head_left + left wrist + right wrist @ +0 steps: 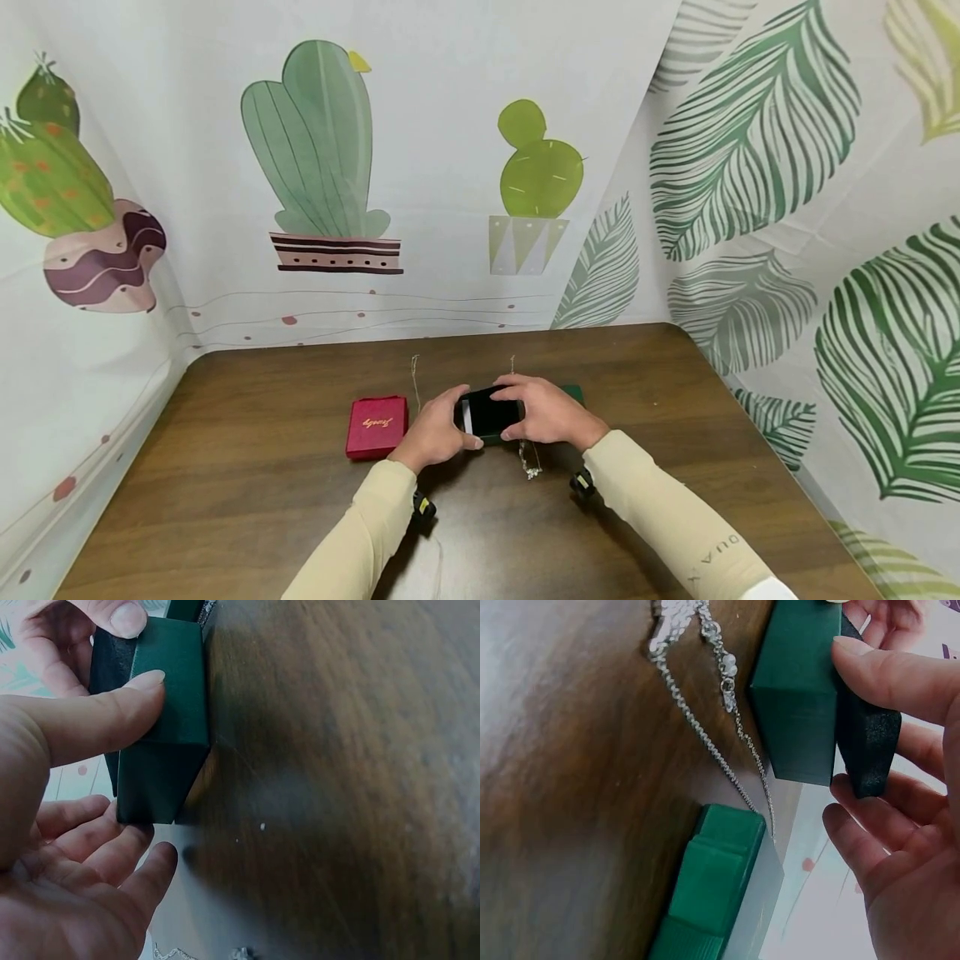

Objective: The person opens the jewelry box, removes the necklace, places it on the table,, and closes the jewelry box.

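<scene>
Both hands are at a small dark green box (795, 697) with a black padded insert (491, 412) at its top. My left hand (438, 429) grips the box's left end, thumb laid on its green front side (172, 682) and fingers around the end. The right hand (547, 410) pinches the right end of the black insert (870, 742), which stands tilted up out of the box there. A silver chain necklace (705, 735) with a cluster of clear stones lies on the table beside the box, close to the right hand.
A red box (377, 427) with gold lettering sits left of the hands. Behind the right hand is another green box piece (573, 392), ribbed in the right wrist view. A second thin chain (415, 375) lies behind the left hand. Printed cloth (450, 167) hangs behind the brown table (247, 467).
</scene>
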